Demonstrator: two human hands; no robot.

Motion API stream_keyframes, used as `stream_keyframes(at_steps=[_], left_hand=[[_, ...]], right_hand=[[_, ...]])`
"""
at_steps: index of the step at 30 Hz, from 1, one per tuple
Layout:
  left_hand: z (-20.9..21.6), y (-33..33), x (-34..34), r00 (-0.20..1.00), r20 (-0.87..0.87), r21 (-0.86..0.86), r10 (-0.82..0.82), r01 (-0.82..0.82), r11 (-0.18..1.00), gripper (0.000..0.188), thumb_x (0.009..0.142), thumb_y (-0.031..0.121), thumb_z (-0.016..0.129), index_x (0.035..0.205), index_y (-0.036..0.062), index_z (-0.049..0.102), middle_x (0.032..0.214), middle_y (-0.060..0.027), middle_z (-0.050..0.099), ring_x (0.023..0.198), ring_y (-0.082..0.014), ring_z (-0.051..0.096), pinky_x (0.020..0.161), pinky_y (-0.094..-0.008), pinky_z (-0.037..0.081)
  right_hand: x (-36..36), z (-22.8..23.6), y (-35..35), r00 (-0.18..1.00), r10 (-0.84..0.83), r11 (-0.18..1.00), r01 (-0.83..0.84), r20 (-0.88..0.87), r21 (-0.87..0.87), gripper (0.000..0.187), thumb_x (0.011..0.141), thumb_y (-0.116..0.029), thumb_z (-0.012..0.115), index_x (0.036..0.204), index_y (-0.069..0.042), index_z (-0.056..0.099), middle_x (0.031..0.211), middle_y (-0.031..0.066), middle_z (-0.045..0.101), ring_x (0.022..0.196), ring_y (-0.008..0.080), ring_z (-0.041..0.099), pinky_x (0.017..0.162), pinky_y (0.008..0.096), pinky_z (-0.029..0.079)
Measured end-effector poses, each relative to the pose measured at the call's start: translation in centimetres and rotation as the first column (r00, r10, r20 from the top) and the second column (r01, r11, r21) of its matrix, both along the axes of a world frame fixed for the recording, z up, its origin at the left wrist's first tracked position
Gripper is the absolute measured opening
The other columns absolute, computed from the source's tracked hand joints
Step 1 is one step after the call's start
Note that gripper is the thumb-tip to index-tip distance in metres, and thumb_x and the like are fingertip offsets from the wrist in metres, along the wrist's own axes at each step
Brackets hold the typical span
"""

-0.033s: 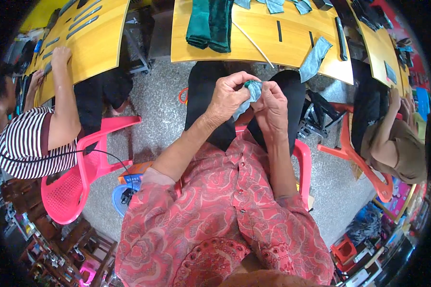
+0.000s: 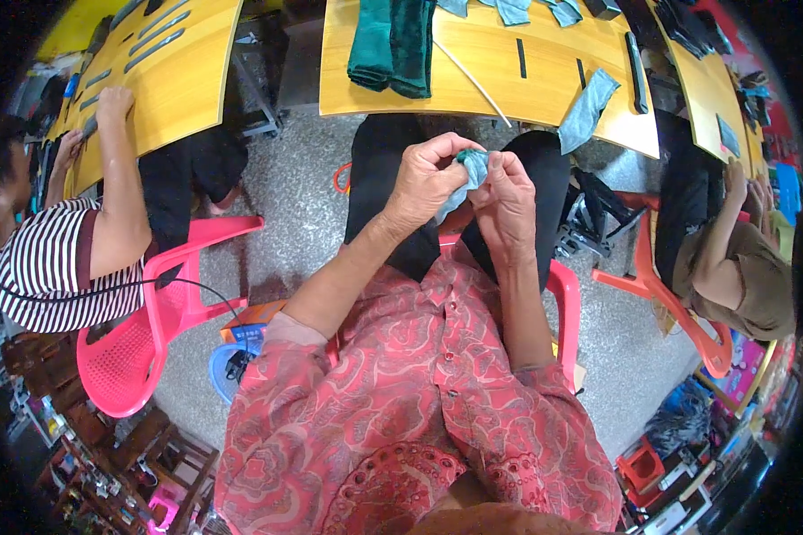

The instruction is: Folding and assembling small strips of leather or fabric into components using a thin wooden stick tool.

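Observation:
Over my lap, my left hand (image 2: 425,185) is closed around a small piece of velvet cloth (image 2: 460,189). The cloth is pale blue-green with a dark green patch at its top, bunched between my fingers. My right hand (image 2: 509,203) pinches at the cloth's right edge with thumb and forefinger. Whether something thin is also in that pinch is too small to tell. Beyond my hands, a dark green folded velvet pile (image 2: 410,53) lies on the yellow table (image 2: 473,100). A pale blue-green cloth strip (image 2: 587,111) hangs over the table's near edge, at the right.
A thin white stick (image 2: 473,82), dark strips (image 2: 522,58) and more pale cloth pieces (image 2: 513,11) lie on the table. People sit at side tables, on a pink chair (image 2: 165,303) at left and an orange chair (image 2: 656,276) at right. A blue basin (image 2: 223,367) stands on the floor.

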State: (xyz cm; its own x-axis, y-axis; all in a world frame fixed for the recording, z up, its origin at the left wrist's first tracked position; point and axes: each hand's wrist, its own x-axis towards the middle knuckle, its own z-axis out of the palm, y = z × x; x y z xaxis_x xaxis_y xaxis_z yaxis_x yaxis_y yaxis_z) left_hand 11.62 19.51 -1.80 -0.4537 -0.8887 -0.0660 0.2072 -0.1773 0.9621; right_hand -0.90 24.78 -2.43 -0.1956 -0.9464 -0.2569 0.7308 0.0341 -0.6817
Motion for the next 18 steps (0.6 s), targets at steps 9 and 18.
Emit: stream_keyframes(at_steps=[9, 18], left_hand=[[-1.0, 0.4, -0.8, 0.860, 0.269, -0.474, 0.434, -0.273, 0.837, 0.017, 0.069, 0.001, 0.064, 0.086, 0.0016, 0.062, 0.075, -0.0087, 0.058, 0.062, -0.0192, 0.058, 0.057, -0.0300, 0.047], [-1.3, 1.5, -1.7, 0.800, 0.267, -0.559, 0.537, -0.325, 0.763, 0.016, 0.067, 0.003, 0.066, 0.083, 0.0045, 0.061, 0.079, -0.0092, 0.056, 0.065, -0.0244, 0.059, 0.057, -0.0340, 0.048]], right_hand=[[3.5, 0.3, 1.6, 0.722, -0.219, 0.973, 0.207, -0.656, -0.097, 0.013, 0.094, -0.013, 0.057, 0.101, -0.002, 0.057, 0.087, -0.0013, 0.057, 0.078, 0.0045, 0.051, 0.070, 0.0190, 0.043], [4.9, -1.1, 1.9, 0.740, -0.303, 0.931, 0.364, -0.601, -0.020, 0.013, 0.097, -0.013, 0.052, 0.101, -0.001, 0.053, 0.091, 0.0022, 0.055, 0.083, 0.0071, 0.051, 0.073, 0.0219, 0.045]])
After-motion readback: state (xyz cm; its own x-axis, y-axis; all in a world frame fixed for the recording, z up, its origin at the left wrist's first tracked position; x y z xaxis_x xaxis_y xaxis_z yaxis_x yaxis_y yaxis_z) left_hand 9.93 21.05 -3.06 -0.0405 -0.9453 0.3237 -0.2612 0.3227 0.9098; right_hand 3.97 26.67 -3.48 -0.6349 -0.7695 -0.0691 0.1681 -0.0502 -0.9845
